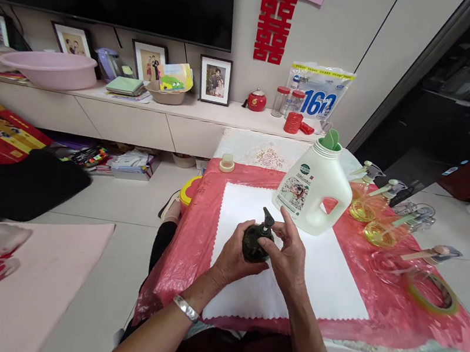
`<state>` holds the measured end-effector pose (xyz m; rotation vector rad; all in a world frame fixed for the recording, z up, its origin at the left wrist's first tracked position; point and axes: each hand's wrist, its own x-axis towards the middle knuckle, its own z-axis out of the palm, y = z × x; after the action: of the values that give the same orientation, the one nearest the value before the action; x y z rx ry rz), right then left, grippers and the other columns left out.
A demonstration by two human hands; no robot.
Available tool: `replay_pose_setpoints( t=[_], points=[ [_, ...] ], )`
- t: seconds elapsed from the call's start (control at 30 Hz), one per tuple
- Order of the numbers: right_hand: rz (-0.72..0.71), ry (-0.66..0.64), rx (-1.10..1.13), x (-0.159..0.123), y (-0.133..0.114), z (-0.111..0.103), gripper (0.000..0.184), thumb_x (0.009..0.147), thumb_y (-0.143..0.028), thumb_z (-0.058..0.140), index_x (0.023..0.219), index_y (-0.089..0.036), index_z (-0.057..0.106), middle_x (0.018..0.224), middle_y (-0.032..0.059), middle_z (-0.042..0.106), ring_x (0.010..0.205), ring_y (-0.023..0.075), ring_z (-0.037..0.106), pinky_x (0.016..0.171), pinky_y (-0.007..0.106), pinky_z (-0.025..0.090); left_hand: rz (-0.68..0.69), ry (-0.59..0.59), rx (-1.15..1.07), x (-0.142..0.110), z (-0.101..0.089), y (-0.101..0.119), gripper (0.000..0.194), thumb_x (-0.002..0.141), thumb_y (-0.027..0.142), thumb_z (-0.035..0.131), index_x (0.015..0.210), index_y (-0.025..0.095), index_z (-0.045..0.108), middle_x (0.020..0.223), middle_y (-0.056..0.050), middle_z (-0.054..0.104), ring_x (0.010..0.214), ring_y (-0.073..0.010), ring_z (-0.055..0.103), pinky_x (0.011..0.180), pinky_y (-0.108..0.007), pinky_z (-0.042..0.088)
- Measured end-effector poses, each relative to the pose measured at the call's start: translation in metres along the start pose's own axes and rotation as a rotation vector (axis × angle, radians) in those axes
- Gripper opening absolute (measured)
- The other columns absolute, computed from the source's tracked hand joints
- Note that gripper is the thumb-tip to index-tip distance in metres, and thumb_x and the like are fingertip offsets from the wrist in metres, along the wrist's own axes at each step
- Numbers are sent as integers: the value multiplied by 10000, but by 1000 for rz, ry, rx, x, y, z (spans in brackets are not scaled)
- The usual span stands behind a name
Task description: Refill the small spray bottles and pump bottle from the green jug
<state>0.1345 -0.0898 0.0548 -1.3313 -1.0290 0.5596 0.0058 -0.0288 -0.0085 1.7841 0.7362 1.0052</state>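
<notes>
In the middle of the view is a small dark pump bottle (252, 250) with a black pump head. My left hand (235, 253) wraps round its body from the left. At its neck, my right hand (287, 253) grips with the thumb in front and fingers behind the pump; part of the grip is hidden. Both hands are above a white mat (325, 294). Just beyond them, a white detergent jug (322, 187) stands uncapped, a green spout showing in its mouth. A pale cap (227, 163) sits at the far left of the table.
Several clear pump bottles with yellow liquid (380, 232) and a roll of tape (433, 292) line the right side of the red table cover (189, 240). Jars (280, 103) and a printed bag (320, 91) stand on the shelf behind. Left is a pink-covered table (52, 284).
</notes>
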Motion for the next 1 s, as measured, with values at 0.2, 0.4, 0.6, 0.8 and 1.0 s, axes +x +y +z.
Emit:
replay_pose_setpoints(
  t=[0.2, 0.4, 0.6, 0.8, 1.0],
  points=[
    [18, -144, 66, 1, -6, -4, 788, 872, -395, 679, 1558, -277, 310, 1199, 58, 682, 1180, 239, 603, 1093, 509, 423, 43, -16, -30, 1, -1, -1, 1032, 552, 253, 930, 1417, 241, 369, 1387, -124, 576, 1222, -321, 629, 1006, -490, 546],
    [46, -74, 68, 4, -3, 0, 856, 783, -401, 763, 1525, -260, 360, 1064, 27, 662, 1078, 232, 629, 1079, 494, 428, 36, -15, -3, 1, -1, 1, 1023, 547, 253, 930, 1407, 238, 377, 1369, -116, 581, 1198, -311, 645, 1003, -481, 554],
    [84, -7, -25, 3, -8, 0, 929, 694, -358, 840, 1509, -264, 406, 1083, 40, 614, 1096, 259, 586, 1103, 544, 368, 13, -7, 29, 1, -1, 4, 1025, 533, 279, 924, 1393, 226, 370, 1346, -120, 581, 1193, -323, 642, 1005, -503, 551],
    [53, -129, 55, 1, -11, -4, 830, 844, -429, 688, 1559, -246, 307, 1106, 50, 667, 1092, 230, 631, 1070, 478, 440, 19, -36, -33, 3, -3, 7, 989, 552, 238, 911, 1389, 238, 383, 1373, -119, 577, 1223, -320, 629, 1024, -502, 540],
    [69, -14, 16, 4, -7, 0, 889, 721, -385, 821, 1497, -233, 416, 1108, 59, 665, 1111, 257, 619, 1095, 508, 423, 7, -10, 24, 1, -1, 2, 1028, 537, 266, 925, 1402, 230, 371, 1364, -119, 577, 1198, -317, 642, 1006, -495, 554]
  ],
)
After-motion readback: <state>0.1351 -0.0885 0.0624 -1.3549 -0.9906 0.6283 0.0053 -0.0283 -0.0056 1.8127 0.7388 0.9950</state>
